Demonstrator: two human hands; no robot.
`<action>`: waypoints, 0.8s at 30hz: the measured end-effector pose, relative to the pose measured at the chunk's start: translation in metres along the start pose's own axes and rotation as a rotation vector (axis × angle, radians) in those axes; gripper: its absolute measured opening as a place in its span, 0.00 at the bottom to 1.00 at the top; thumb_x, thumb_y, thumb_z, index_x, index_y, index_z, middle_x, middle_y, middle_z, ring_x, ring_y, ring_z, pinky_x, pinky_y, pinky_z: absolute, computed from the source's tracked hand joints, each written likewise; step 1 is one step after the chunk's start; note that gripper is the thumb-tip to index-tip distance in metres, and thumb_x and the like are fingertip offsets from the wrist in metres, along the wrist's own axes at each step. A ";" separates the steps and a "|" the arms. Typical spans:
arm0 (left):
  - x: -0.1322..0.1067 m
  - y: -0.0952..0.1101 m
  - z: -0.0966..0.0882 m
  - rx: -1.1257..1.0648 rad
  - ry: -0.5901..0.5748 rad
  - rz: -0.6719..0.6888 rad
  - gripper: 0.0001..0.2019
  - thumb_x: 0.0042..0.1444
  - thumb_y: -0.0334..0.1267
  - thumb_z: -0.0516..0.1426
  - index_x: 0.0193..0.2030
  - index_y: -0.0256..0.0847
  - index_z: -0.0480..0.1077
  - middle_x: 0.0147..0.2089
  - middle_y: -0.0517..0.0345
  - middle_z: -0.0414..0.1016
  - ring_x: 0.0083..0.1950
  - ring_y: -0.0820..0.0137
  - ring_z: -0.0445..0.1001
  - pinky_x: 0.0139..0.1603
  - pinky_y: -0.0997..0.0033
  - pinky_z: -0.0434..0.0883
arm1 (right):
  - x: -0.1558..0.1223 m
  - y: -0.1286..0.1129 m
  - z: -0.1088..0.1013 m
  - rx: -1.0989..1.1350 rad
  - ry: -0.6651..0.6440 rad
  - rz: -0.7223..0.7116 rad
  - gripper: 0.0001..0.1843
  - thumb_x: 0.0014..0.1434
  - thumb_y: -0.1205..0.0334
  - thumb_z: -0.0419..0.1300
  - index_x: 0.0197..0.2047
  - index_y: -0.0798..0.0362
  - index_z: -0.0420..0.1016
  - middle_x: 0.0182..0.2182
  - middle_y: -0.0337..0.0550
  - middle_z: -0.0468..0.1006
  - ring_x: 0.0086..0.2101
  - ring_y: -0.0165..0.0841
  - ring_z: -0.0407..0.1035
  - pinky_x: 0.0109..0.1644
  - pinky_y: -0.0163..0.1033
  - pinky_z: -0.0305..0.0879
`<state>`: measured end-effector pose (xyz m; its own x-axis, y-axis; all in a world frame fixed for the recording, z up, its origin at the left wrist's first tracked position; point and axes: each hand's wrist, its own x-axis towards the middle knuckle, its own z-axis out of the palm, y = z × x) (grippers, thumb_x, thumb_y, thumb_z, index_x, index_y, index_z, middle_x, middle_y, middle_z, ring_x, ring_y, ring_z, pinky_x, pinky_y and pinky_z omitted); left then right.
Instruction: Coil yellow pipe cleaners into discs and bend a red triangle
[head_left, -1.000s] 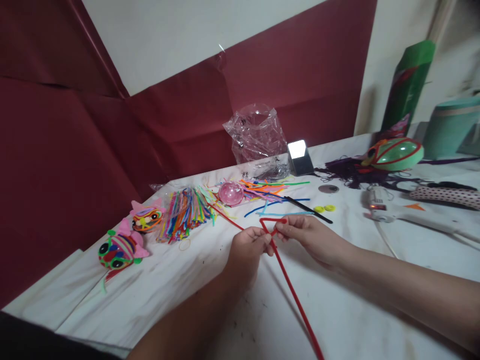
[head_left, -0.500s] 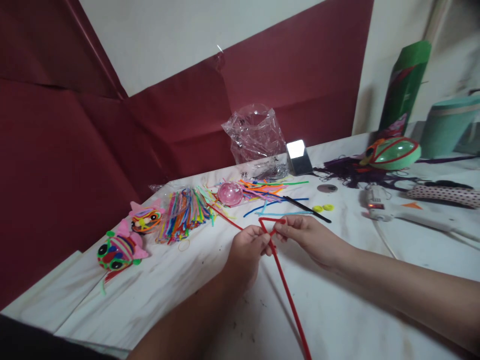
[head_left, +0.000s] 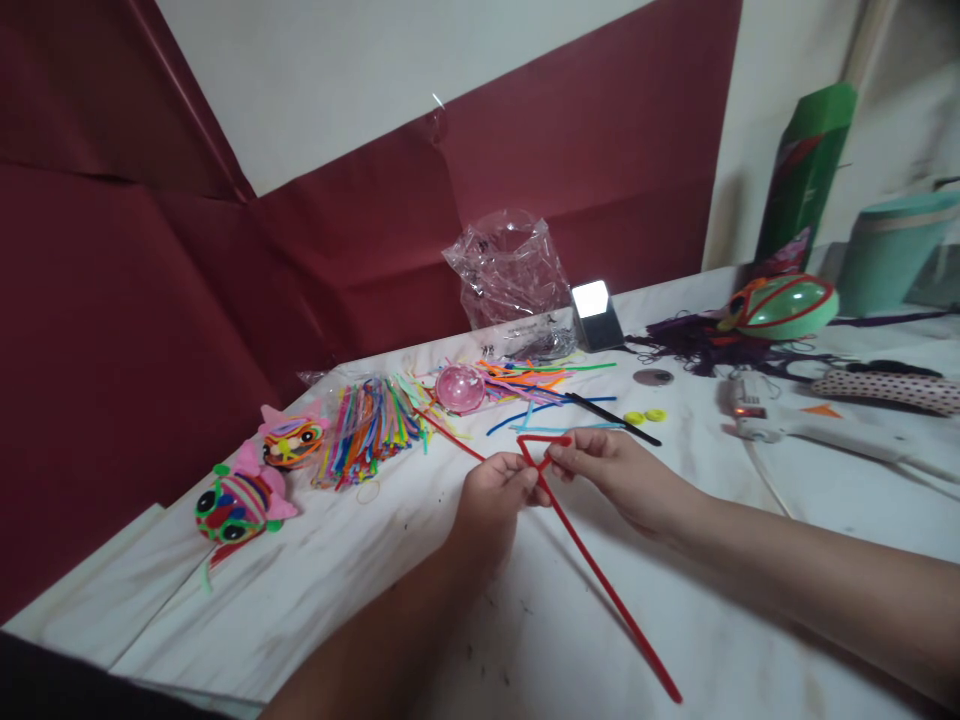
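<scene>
Both of my hands pinch one red pipe cleaner (head_left: pixel 600 577) over the white table (head_left: pixel 375 590). My left hand (head_left: pixel 491 500) grips it with thumb and fingertips where a small bent triangle begins. My right hand (head_left: pixel 611 470) holds the other side of that triangle. A long tail of the red pipe cleaner runs from my fingers toward the near right, and another end stretches up-left toward a pile of coloured pipe cleaners (head_left: pixel 371 425).
Two stuffed colourful fish figures (head_left: pixel 236 500) lie at the left. A pink ball (head_left: pixel 460 387), loose pipe cleaners, a crumpled plastic bag (head_left: pixel 510 265), a small mirror block (head_left: pixel 596 312), two yellow buttons (head_left: pixel 646 416), a glue gun (head_left: pixel 795 425) and a green fish figure (head_left: pixel 784 305) lie farther back.
The long red tail has swung to the right across the table, its free end now farther right. My hands have stayed almost in place, pinching the bend.
</scene>
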<state>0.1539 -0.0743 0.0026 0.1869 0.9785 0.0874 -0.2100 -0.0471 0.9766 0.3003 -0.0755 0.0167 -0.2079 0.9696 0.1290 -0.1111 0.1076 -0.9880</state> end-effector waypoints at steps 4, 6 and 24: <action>0.000 0.000 -0.001 -0.002 0.025 0.016 0.06 0.45 0.35 0.57 0.25 0.36 0.63 0.19 0.62 0.66 0.23 0.78 0.63 0.29 0.76 0.60 | 0.001 0.001 0.000 0.001 -0.036 -0.030 0.15 0.50 0.52 0.58 0.22 0.54 0.66 0.20 0.35 0.70 0.25 0.28 0.63 0.35 0.35 0.58; 0.000 0.002 0.000 -0.047 0.036 0.012 0.06 0.44 0.34 0.57 0.24 0.36 0.63 0.18 0.64 0.64 0.22 0.79 0.62 0.28 0.77 0.59 | 0.001 0.003 -0.002 -0.044 -0.021 -0.054 0.15 0.52 0.51 0.56 0.24 0.54 0.66 0.21 0.37 0.70 0.26 0.28 0.63 0.35 0.35 0.58; 0.001 0.012 0.003 -0.266 0.082 -0.065 0.11 0.37 0.35 0.62 0.22 0.35 0.62 0.18 0.65 0.62 0.21 0.80 0.61 0.27 0.76 0.60 | -0.009 0.013 -0.005 -1.096 -0.108 -0.884 0.08 0.59 0.69 0.48 0.38 0.54 0.67 0.31 0.47 0.72 0.34 0.35 0.64 0.37 0.41 0.55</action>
<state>0.1545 -0.0740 0.0150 0.1322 0.9912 -0.0008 -0.4468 0.0603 0.8926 0.3055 -0.0813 0.0018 -0.5462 0.4774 0.6883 0.5487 0.8248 -0.1366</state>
